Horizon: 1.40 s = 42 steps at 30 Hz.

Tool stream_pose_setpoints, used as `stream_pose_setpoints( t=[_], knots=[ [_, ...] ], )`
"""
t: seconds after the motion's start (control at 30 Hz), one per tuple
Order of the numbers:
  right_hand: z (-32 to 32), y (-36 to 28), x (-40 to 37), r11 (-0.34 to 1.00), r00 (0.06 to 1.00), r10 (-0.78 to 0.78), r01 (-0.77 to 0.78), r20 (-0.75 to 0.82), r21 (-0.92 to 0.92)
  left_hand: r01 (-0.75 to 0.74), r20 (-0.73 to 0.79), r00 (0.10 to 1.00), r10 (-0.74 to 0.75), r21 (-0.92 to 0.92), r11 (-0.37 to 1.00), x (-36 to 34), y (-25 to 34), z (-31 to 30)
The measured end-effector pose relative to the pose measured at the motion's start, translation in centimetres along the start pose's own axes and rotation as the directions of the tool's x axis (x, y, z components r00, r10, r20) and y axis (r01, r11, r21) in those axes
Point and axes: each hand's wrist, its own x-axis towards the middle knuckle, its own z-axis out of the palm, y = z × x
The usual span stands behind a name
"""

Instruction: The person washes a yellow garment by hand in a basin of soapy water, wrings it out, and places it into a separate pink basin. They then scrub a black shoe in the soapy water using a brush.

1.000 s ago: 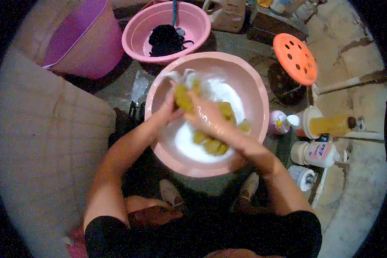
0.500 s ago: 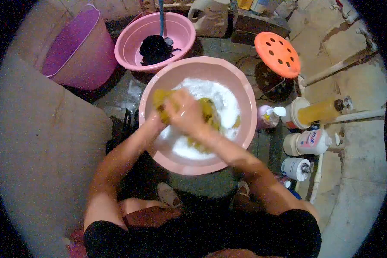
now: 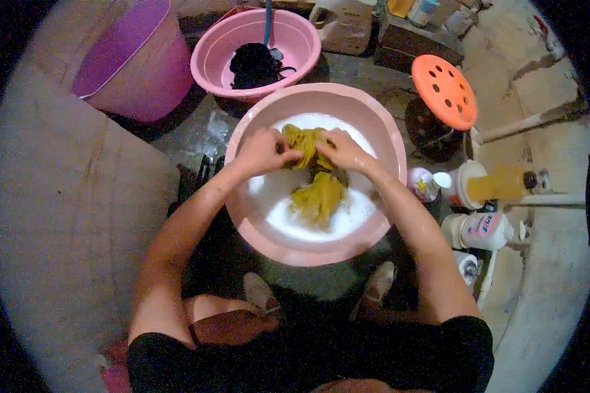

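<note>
Head view: the only view we have, looking down on both hands over a basin.
Left hand (image 3: 262, 152): clenched on the upper bunch of the yellow cloth (image 3: 316, 190), knuckles up, over the left half of the near basin.
Right hand (image 3: 344, 150): also gripping the same bunch, just beside the left hand, with the cloth pinched between them.
Yellow cloth: we see the top wad held above the suds. The rest hangs down and lies in the foam mid-basin.
Near basin (image 3: 380, 128): pink and round, on the floor in front of the person's knees. It holds white suds (image 3: 351, 219) and the cloth.
Far basin (image 3: 295, 36): pink, touching or just behind the near one. It has a dark garment (image 3: 255, 65) in it and a blue rod or hose (image 3: 267, 16) dipping in; which one, we cannot tell.
Purple bucket (image 3: 137, 65): left of the far basin. We cannot tell what is inside.
Orange stool (image 3: 446, 92): perforated top, right of the basins.
Amber bottle (image 3: 498, 185): clear, with yellowish liquid, right of the near basin.
White bottle (image 3: 482, 229): pink label, just below the amber one. Its contents are hidden.
Small pump bottle (image 3: 423, 185): pinkish, just beside the near basin's rim.
</note>
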Motion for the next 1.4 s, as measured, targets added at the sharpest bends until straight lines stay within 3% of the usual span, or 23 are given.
stream_pose_setpoints(
  t=[0.07, 0.1, 0.17, 0.23, 0.33, 0.37, 0.43, 0.5, 0.57, 0.67, 0.7, 0.73, 0.77, 0.83, 0.93, 1.0, 1.07, 1.13, 1.2, 1.23, 1.27, 1.33, 1.4],
  knots=[
    [1.5, 0.5, -3.4, 0.902, 0.998, 0.026, 0.002, 0.059, -0.431, -0.018, -0.213, 0.955, 0.204, 0.648, 0.762, 0.3, -1.3, 2.5],
    [3.2, -0.1, -4.9, 0.804, 0.995, -0.094, 0.063, -0.022, -0.591, -0.108, -0.218, 0.945, 0.246, 0.503, 0.858, 1.3, -3.0, 4.1],
    [6.1, -0.7, -5.4, 0.674, 0.972, -0.222, 0.098, -0.074, -0.732, -0.105, -0.224, 0.932, 0.285, 0.585, 0.805, 3.2, -5.1, 7.9],
    [8.0, 0.0, -4.9, 0.443, 0.966, -0.229, 0.216, 0.124, -0.87, -0.089, -0.22, 0.918, 0.331, 0.698, 0.711, 4.2, -7.1, 9.6],
    [7.8, 0.8, -2.4, 0.554, 0.962, -0.175, 0.273, 0.211, -0.787, -0.116, -0.041, 0.98, 0.195, 0.677, 0.727, 4.9, -9.0, 9.0],
    [7.9, 2.4, -0.7, 0.558, 0.96, -0.178, 0.279, 0.216, -0.782, -0.067, 0.059, 0.997, 0.039, 0.587, 0.807, 6.5, -9.8, 8.3],
    [7.7, 6.8, 3.0, 0.962, 0.979, 0.017, 0.04, 0.205, -0.271, -0.065, 0.014, 0.997, 0.07, 0.57, 0.819, 7.7, -9.0, 7.3],
    [5.3, 6.9, 4.8, 0.962, 0.973, 0.064, -0.001, 0.224, -0.275, -0.065, -0.036, 0.994, 0.102, 0.555, 0.829, 8.8, -8.3, 6.6],
    [3.4, 6.3, 6.0, 0.957, 0.95, 0.172, -0.099, 0.26, -0.273, -0.048, -0.332, 0.933, 0.139, 0.269, 0.962, 9.0, -8.0, 5.9],
    [3.5, 5.6, 4.4, 0.935, 0.909, 0.295, -0.211, 0.293, -0.285, 0.034, -0.26, 0.964, 0.049, 0.305, 0.952, 8.4, -7.6, 5.2],
    [5.2, 5.7, 2.8, 0.943, 0.945, 0.323, -0.326, -0.056, -0.063, 0.079, -0.257, 0.966, 0.017, 0.357, 0.931, 8.3, -7.7, 5.3],
    [6.5, 5.7, 1.2, 0.922, 0.839, 0.385, -0.339, -0.384, 0.184, 0.077, -0.256, 0.966, 0.017, 0.353, 0.932, 8.0, -8.1, 5.2],
    [7.0, 5.6, -0.8, 0.983, 0.922, 0.185, -0.176, -0.34, 0.057, 0.132, -0.239, 0.97, -0.035, 0.403, 0.906, 6.9, -7.3, 4.6],
    [9.4, 7.0, -2.5, 0.963, 0.949, 0.238, -0.258, -0.208, -0.079, 0.173, -0.222, 0.972, -0.078, 0.448, 0.877, 5.6, -6.9, 5.2],
    [8.1, 2.0, -3.4, 0.919, 0.953, 0.303, -0.298, -0.023, -0.259, 0.077, -0.235, 0.966, 0.105, 0.653, 0.753, 5.2, -7.3, 5.3],
    [6.1, -2.5, -4.4, 0.909, 0.946, 0.322, -0.295, 0.044, -0.295, 0.01, -0.156, 0.983, 0.101, 0.587, 0.81, 3.3, -5.8, 4.2],
    [3.8, -4.7, -5.5, 0.993, 0.98, 0.105, -0.113, -0.17, -0.041, -0.148, -0.137, 0.945, 0.296, 0.631, 0.762, 1.0, -5.4, 4.0],
    [-0.2, -10.7, -5.8, 0.999, 0.971, -0.046, 0.05, -0.233, 0.013, -0.19, -0.039, 0.972, 0.232, 0.451, 0.872, 0.3, -5.1, 2.3],
    [-1.3, -14.0, -5.9, 0.99, 0.946, -0.095, 0.122, -0.309, 0.067, -0.5, -0.088, 0.859, 0.504, 0.063, 0.864, -0.8, -4.9, 1.3],
    [-1.9, -15.6, -5.8, 0.972, 0.909, -0.133, 0.197, -0.395, 0.125, -0.566, -0.134, 0.815, 0.564, 0.025, 0.824, -1.2, -3.9, 0.9],
    [-2.9, -17.6, -5.9, 0.973, 0.909, -0.144, 0.202, -0.391, 0.112, -0.573, -0.147, 0.809, 0.57, 0.025, 0.819, -2.0, -2.5, 0.3],
    [-5.1, -21.2, -6.3, 0.987, 0.878, -0.159, 0.148, -0.452, -0.059, -0.731, -0.269, 0.636, 0.723, 0.09, 0.677, -2.8, -0.4, 0.1],
    [-6.8, -23.4, -5.9, 0.939, 0.87, -0.159, 0.279, -0.466, 0.202, -0.707, -0.268, 0.641, 0.719, 0.16, 0.689, -2.7, 0.9, 0.6]
  ],
)
